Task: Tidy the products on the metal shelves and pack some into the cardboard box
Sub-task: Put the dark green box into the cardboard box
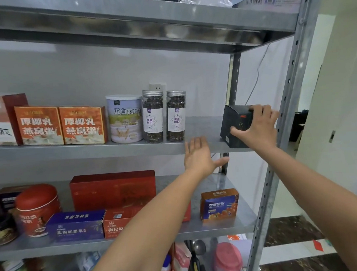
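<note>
A black box (233, 122) stands at the right end of the middle metal shelf (203, 131). My right hand (258, 127) grips it, fingers over its top edge and thumb on its front face. My left hand (200, 155) hovers open at the shelf's front edge, fingers spread, holding nothing. Further left on the same shelf stand two clear jars of dark berries (164, 117), a white tin (125, 118) and two orange boxes (61, 125). No cardboard box is in view.
The lower shelf (223, 226) holds a red box (113, 189), a red-lidded jar (37, 208), a purple box (76, 225) and a small orange box (219, 204). A shelf upright (279, 127) stands just right of my right hand. A pink jar (227, 259) sits below.
</note>
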Available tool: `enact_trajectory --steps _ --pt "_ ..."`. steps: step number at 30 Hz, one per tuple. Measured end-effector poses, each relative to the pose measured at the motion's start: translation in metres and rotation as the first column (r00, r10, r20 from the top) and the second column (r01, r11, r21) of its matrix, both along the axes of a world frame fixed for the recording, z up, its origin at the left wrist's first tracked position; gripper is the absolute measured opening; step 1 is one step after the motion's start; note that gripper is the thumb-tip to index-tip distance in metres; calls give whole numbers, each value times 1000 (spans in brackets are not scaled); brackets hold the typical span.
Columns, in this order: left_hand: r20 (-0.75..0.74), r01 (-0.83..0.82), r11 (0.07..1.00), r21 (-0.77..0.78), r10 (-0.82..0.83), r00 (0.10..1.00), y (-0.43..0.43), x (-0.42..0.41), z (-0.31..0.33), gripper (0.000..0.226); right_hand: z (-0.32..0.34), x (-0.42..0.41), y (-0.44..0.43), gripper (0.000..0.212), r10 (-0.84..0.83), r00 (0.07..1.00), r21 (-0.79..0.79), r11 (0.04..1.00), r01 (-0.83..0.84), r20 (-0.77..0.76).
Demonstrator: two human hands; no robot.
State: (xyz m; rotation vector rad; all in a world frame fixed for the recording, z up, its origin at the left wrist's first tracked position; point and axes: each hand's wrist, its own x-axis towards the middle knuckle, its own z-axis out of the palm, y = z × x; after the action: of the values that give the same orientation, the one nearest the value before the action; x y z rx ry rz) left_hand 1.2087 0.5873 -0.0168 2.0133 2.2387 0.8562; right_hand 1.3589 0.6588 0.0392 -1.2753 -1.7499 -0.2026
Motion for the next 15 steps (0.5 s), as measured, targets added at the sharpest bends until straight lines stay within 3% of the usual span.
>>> enact_trajectory --steps 2,4,10,15 --pt "228 71 997 35 -77 971 -8 5 1 106 -1 0 -9 70 11 1000 14 1000 -11 -13" --pt "351 133 990 55 -144 925 -14 11 1 108 -4 1 -19 69 28 999 34 999 -27 -45" --pt "570 199 977 71 -204 796 -21 19 2 116 -21 2 -44 70 112 989 148 984 -97 -95" --pt "702 254 963 87 -240 670 -30 16 -5 115 -46 -3 -73 64 198 973 113 976 -186 -114"
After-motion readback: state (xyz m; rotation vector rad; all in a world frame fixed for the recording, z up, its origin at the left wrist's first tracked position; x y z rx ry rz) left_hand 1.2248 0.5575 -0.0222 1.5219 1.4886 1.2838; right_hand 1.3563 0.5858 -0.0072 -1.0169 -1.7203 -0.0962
